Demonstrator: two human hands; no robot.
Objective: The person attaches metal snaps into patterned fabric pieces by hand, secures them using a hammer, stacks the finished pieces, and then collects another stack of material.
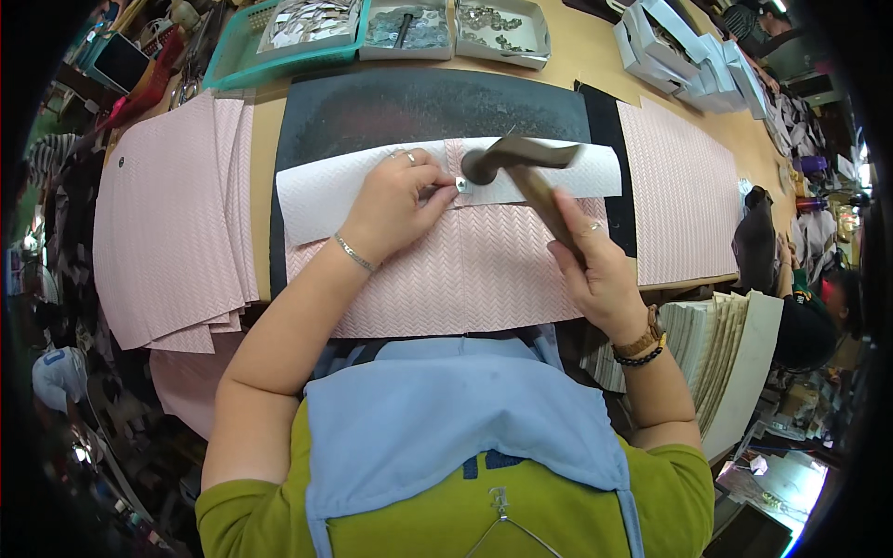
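Note:
My right hand (pixel 600 265) grips the wooden handle of a hammer (pixel 521 163), whose dark metal head rests just right of a small silver fitting (pixel 461 185). My left hand (pixel 400 200) pinches that fitting against a pink textured sheet (pixel 474 270) with a white textured strip (pixel 326 191) laid across its top edge. Both lie on a dark work mat (pixel 419 107) on the wooden table.
Stacks of pink sheets lie at left (pixel 172 214) and right (pixel 679 195). A green basket (pixel 279 42) and white trays (pixel 502 28) of metal parts stand at the back. White boxes (pixel 679 51) sit back right. A stack of pale sheets (pixel 730 353) stands at my right; another person (pixel 819 316) sits beyond.

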